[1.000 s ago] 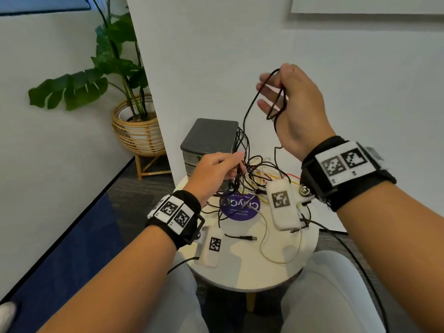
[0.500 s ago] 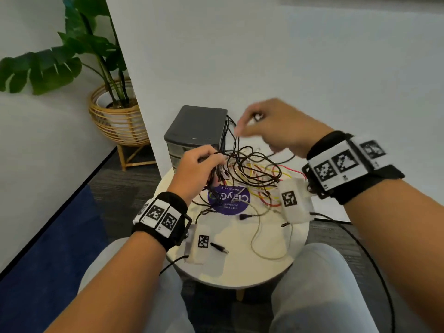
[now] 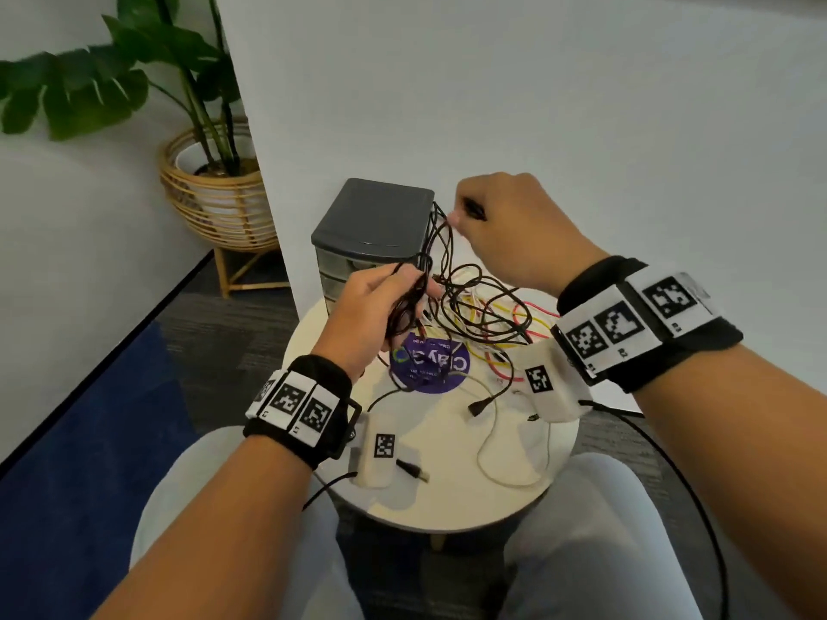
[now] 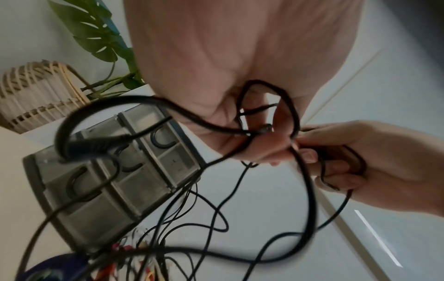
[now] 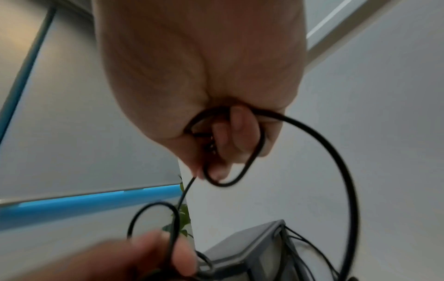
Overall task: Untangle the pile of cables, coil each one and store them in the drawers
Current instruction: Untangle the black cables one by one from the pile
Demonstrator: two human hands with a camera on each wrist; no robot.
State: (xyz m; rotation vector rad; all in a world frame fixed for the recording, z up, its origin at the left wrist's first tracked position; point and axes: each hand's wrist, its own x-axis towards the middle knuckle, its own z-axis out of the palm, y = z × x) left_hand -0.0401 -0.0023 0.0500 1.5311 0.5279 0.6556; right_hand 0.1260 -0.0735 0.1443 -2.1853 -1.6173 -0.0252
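A tangle of black, yellow, red and white cables [image 3: 483, 319] lies on the round white table [image 3: 447, 507] in front of a grey drawer unit [image 3: 373, 226]. My left hand [image 3: 385, 306] grips several loops of a black cable [image 3: 405, 302] just above the pile. My right hand [image 3: 501, 221] is raised beside the drawer unit's top corner and pinches a small loop of the same black cable [image 5: 230, 152]. In the left wrist view my left hand [image 4: 254, 140] holds the black cable [image 4: 298, 171], with the right hand [image 4: 360, 157] close by. The drawers [image 4: 115, 171] are closed.
A purple round sticker [image 3: 429, 364] marks the table's middle. Loose black plugs [image 3: 481, 407] and a thin white cable [image 3: 501, 458] lie near the front edge. A potted plant in a wicker basket [image 3: 215, 203] stands on the floor at the left. A white wall is close behind.
My right hand has come down from high above the table to beside the drawer unit's top, still holding the black cable. The left hand stays gripping loops at the pile.
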